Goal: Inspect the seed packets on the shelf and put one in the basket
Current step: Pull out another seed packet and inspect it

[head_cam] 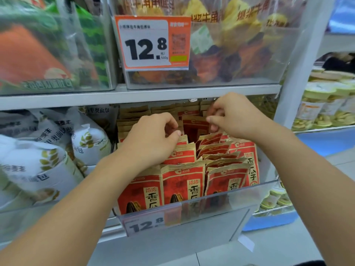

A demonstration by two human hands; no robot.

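Observation:
Several red and tan seed packets [183, 186] stand in rows inside a clear plastic shelf bin [247, 200]. My left hand [151, 137] reaches into the rows at the left, its curled fingers and thumb pinching the tan top edges of packets in a middle row. My right hand [230, 116] is farther back on the right, fingers curled, pinching the top of a red packet [194, 127] that stands in the back row. No basket is in view.
White bread bags [48, 154] fill the shelf to the left. Above is a shelf board [134, 96] with clear bins of snacks and a 12.8 price tag [151, 43]. A white upright [299, 73] borders the right side; more shelves with jars [324, 104] stand beyond.

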